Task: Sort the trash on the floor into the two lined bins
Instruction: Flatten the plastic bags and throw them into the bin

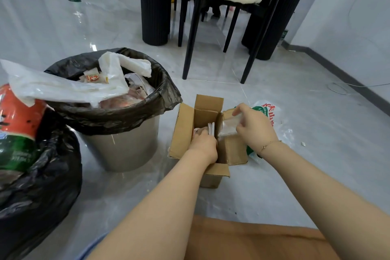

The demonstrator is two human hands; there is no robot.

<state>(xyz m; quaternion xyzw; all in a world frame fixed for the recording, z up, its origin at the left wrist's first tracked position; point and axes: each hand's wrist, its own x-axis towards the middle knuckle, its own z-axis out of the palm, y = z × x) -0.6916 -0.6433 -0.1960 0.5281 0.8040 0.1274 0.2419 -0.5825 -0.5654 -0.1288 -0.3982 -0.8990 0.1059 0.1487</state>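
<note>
Although the round metal bin lined with black plastic (118, 150) and the nearer black-bagged bin (40, 186) are both heaped, sorting is unfinished: the open brown cardboard box (183, 131) remains on the floor, left hand (203, 143) reaching inside, grasp hidden, right hand (254, 126) pinching a clear plastic wrapper (229, 125); a printed white-and-green plastic bag (268, 112) lies just behind.

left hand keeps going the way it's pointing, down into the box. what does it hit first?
Most likely the white items standing inside the cardboard box. The left hand points forward and down into the box, with its fingertips already at them. Depth is unclear; beyond them lies the box's far inner wall.
</note>
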